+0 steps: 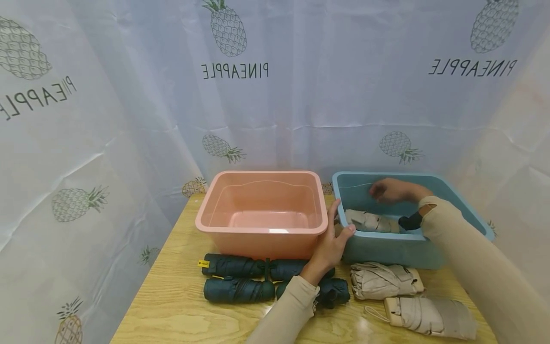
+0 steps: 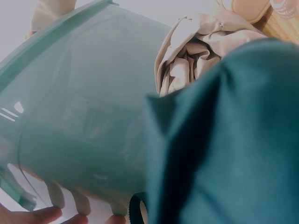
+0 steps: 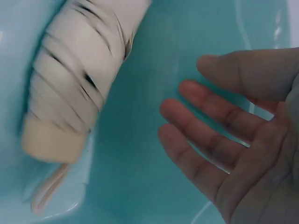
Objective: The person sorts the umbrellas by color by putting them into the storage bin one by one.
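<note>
Inside the blue bin, my right hand hovers with fingers spread and slightly bent, holding nothing. Beside it a folded beige umbrella lies on the bin floor; its pale handle end and wrist loop show in the right wrist view. My left hand rests against the bin's front left corner, thumb at the rim and fingers extended along the outside wall. In the left wrist view, its fingertips touch that wall, while a dark green umbrella blocks much of the picture.
A pink bin stands left of the blue one. Several folded dark green umbrellas lie before it, partly under my left forearm. Two beige umbrellas lie in front of the blue bin. A pineapple-print curtain hangs behind the wooden table.
</note>
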`<state>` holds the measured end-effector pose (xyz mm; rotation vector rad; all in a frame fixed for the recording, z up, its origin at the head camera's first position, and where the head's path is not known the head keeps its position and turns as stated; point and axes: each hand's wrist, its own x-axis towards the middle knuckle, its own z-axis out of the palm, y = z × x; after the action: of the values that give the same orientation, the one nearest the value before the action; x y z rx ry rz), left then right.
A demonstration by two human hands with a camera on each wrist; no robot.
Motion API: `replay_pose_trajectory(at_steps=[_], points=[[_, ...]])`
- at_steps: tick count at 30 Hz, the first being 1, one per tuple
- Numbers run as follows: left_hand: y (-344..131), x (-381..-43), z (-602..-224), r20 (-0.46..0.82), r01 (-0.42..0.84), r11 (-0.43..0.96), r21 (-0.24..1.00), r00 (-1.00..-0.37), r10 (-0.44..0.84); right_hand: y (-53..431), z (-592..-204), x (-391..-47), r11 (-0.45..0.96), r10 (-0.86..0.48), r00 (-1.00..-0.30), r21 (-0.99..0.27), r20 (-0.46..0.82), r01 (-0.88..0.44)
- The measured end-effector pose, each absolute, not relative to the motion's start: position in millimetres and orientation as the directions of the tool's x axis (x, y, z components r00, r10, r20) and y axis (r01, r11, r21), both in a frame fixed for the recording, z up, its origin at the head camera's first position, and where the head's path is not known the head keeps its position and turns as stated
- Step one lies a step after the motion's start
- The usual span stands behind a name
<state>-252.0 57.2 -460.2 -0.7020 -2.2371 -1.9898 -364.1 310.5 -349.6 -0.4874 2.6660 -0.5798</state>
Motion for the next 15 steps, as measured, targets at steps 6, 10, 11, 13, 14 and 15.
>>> replay_pose_trajectory(at_steps=[6, 10, 11, 13, 14, 15], points=[[58, -252, -460, 0.331, 0.360, 0.054, 0.931, -0.898, 0.289, 316, -340, -356, 0.801, -0.433, -0.861, -0.551, -0.267, -0.232], [58, -252, -461, 0.323, 0.353, 0.060, 0.934, -0.902, 0.286, 316, -331, -343, 0.763, -0.463, -0.860, -0.590, -0.216, -0.263], [58, -253, -461, 0.324, 0.354, 0.059, 0.933, -0.902, 0.286, 316, -329, -339, 0.756, -0.469, -0.861, -0.594, -0.196, -0.276], [58, -253, -461, 0.325, 0.355, 0.057, 0.933, -0.901, 0.288, 315, -325, -330, 0.737, -0.478, -0.866, -0.603, -0.147, -0.305], [58, -253, -461, 0.326, 0.355, 0.053, 0.933, -0.900, 0.290, 314, -322, -325, 0.730, -0.480, -0.869, -0.605, -0.122, -0.318], [57, -253, -461, 0.329, 0.357, 0.049, 0.933, -0.898, 0.292, 314, -320, -320, 0.725, -0.480, -0.872, -0.604, -0.099, -0.330]])
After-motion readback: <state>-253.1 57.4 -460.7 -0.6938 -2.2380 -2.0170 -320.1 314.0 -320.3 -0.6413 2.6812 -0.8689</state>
